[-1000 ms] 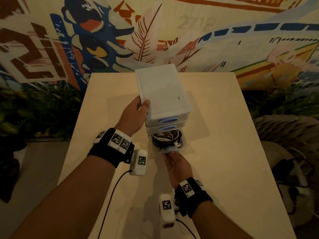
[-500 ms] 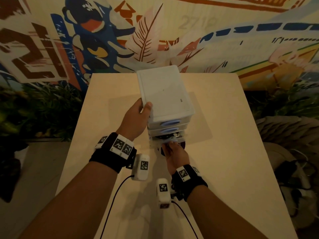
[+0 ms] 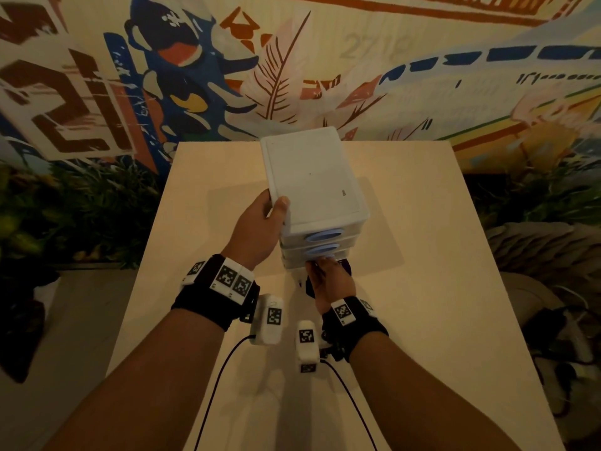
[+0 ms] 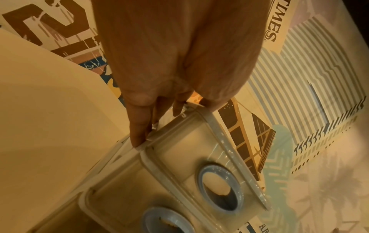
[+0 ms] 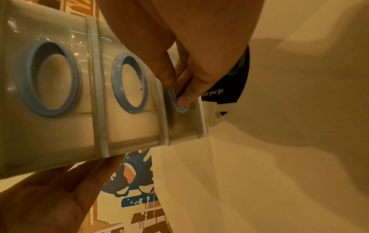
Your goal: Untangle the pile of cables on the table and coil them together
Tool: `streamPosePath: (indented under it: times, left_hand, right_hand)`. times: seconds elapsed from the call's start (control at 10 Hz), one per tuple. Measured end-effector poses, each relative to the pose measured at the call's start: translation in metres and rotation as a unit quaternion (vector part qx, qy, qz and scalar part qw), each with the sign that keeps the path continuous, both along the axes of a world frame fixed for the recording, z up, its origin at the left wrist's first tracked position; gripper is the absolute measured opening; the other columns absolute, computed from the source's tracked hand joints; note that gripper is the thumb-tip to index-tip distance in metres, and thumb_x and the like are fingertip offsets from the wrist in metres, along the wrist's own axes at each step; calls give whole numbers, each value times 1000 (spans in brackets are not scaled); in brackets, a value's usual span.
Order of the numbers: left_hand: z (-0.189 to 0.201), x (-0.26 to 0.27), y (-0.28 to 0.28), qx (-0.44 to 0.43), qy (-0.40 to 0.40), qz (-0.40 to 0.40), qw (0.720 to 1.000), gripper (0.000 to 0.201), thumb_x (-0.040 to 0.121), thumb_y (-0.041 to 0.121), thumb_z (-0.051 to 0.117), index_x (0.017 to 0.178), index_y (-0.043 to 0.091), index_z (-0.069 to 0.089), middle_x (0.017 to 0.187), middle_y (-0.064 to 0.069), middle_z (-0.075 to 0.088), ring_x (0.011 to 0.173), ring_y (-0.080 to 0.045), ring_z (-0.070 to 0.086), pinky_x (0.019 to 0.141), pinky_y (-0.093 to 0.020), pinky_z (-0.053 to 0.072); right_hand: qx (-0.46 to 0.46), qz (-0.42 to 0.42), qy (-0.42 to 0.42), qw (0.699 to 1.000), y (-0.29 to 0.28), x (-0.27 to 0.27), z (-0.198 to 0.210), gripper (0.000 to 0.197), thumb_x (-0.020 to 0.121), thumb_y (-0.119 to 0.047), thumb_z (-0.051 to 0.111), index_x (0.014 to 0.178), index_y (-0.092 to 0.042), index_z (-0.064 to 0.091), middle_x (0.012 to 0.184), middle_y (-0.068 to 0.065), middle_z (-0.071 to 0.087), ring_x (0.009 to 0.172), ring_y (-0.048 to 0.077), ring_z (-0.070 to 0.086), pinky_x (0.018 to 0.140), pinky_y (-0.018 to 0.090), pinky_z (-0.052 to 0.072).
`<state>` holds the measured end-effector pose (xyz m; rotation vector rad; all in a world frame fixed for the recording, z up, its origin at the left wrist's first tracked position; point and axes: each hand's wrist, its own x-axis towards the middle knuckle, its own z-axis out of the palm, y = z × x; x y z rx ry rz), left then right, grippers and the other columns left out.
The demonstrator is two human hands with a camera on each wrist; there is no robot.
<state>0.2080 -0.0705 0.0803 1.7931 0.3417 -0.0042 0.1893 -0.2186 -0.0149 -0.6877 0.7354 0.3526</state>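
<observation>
The left hand (image 3: 260,227) grips the near left corner of the drawer unit (image 3: 313,177), thumb on the lid and fingers (image 4: 139,126) curled down its side. The right hand (image 3: 330,281) has its fingers (image 5: 185,96) curled onto the blue ring handle (image 5: 175,100) of the bottom drawer (image 5: 183,119), which sits almost flush with the two drawers above. The white three-drawer unit stands upright on the table (image 3: 439,288), its long axis running away from the person and its drawer fronts facing them. The cables cannot be seen; no drawer's contents show. A dark round sticker (image 5: 229,88) lies on the table beside the unit's base.
</observation>
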Motion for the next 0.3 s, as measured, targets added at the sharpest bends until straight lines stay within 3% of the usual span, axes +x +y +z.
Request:
streamPosePath:
  times: [0.1, 0.2, 0.3]
  left_hand:
    - [0, 0, -1, 7, 6, 5, 1000, 49, 81, 73, 47, 121, 47, 61, 123, 10, 70, 116, -18, 66, 101, -51, 54]
    - [4, -4, -4, 22, 10, 3, 1000, 46, 94, 68, 45, 129, 42, 58, 125, 10, 69, 115, -16, 65, 101, -50, 53]
    - [-1, -11, 2, 39, 54, 41, 997, 65, 91, 78, 40, 140, 36, 53, 135, 8, 63, 122, -18, 59, 107, -50, 48]
  right_hand:
    - [-3, 21, -6, 1000, -4, -2, 1, 18, 101, 0, 53, 112, -5, 66, 115, 12, 70, 101, 25, 68, 78, 29, 60]
    - [1, 29, 13, 1000, -14, -4, 4, 18, 100, -2, 56, 114, 2, 67, 111, 19, 72, 100, 31, 69, 83, 37, 59]
    - [-47, 120, 41, 991, -40, -13, 13, 16, 99, -4, 59, 107, 7, 68, 102, 25, 72, 98, 39, 68, 84, 43, 59]
